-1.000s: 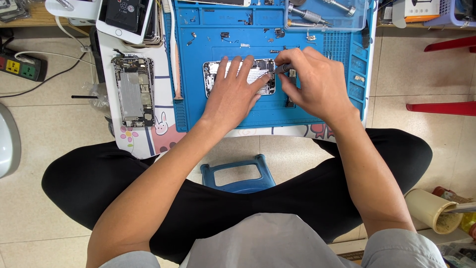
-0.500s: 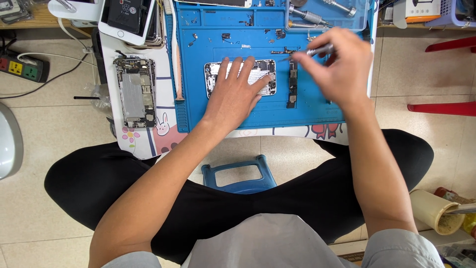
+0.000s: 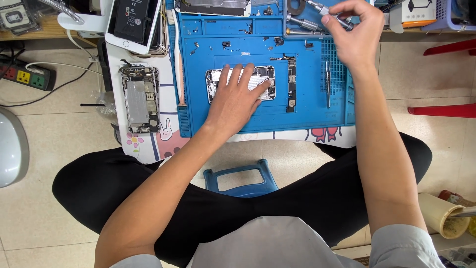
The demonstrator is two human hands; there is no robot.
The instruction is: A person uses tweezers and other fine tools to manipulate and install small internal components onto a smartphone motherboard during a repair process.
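Nearest to the camera are the person's crossed legs in black trousers, and between them a blue stool (image 3: pixel 241 179) stands on the tiled floor. To the right of the right knee a tan cup (image 3: pixel 443 215) lies on the floor.

Farther on is the low bench (image 3: pixel 153 144), white with cartoon prints, and on it a blue mat (image 3: pixel 307 106). The left hand (image 3: pixel 237 97) lies flat on the mat, palm down, with the fingers spread. It presses on an opened phone (image 3: pixel 260 81), which lies near the middle of the mat. The fingers cover most of the phone, so only its left edge and right part show.

Just to the right of the phone a narrow dark board (image 3: pixel 291 83) lies on the mat, upright in the picture. Farther to the right, tweezers (image 3: pixel 327 82) rest on the mat's gridded part. Left of the mat another opened phone body (image 3: pixel 139 98) lies on the bench, with its inner parts visible.

The right hand (image 3: pixel 353 31) is raised over the far right corner of the mat. Its fingers are closed narrowly on a thin metal screwdriver (image 3: pixel 327 13), which points to the upper left. Beside it more screwdrivers (image 3: pixel 302 23) lie in a tray at the far edge.

At the far left, a white phone (image 3: pixel 134 22) leans on a stack, and a power strip (image 3: pixel 22 75) lies on the floor.
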